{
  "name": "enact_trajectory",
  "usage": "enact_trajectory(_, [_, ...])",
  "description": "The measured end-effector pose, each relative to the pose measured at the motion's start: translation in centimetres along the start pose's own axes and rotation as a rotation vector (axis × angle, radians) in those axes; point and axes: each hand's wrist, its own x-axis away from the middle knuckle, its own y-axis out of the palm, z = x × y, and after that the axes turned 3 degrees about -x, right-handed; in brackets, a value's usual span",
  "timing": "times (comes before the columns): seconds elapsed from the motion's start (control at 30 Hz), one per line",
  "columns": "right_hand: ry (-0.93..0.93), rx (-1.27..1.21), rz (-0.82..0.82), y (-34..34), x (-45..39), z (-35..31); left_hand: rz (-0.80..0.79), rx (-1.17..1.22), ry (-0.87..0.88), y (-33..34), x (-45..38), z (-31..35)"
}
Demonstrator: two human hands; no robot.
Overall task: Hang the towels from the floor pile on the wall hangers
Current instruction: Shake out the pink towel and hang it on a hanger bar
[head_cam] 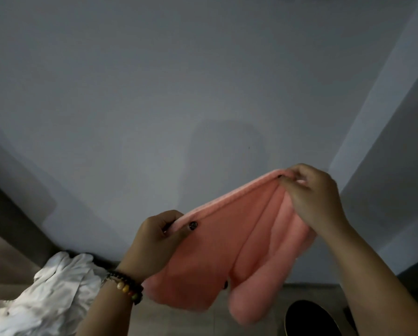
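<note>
- Pink towel stretched between both hands, held up before the grey wall.
- Left hand pinches its lower-left top edge; right hand pinches the higher corner.
- Fluffy, folded, hanging in soft lobes.

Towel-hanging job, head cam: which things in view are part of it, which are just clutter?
In the job:
- pink towel, held up by its top edge
- left hand, gripping the towel's left corner
- right hand, pinching the right corner
- white cloth pile on the floor, lower left

Just there:
- beaded bracelet on the left wrist
- dark round object, bottom right

No hanger in view.
</note>
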Motion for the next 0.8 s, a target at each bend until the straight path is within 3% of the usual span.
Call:
enact_trajectory(0.2, [0.344, -0.171, 0.109, 0.0, 0.3, 2.0, 0.171, 0.099, -0.220, 0.6, -0.1, -1.3])
enact_trajectory(0.4, [0.714, -0.593, 0.151, 0.8, 1.5, 2.8, 0.198, 0.779, -0.514, 2.2, -0.5, -0.3])
enact_trajectory(0.57, [0.737, -0.704, 0.072, 0.7, 2.8, 2.4, 0.197, 1.033, -0.472, 2.5, -1.2, 1.0])
enact_trajectory(0.63, [0.667, -0.780, -0.001, 0.6, 3.1, 1.7, 0.241, 0.979, -0.420, 3.1, -1.2, 2.0])
enact_trajectory(0.8, [0.554, -0.948, -0.195, 0.8, 3.8, -0.8, 0.116, 0.673, -0.125, 4.5, -0.7, 3.9])
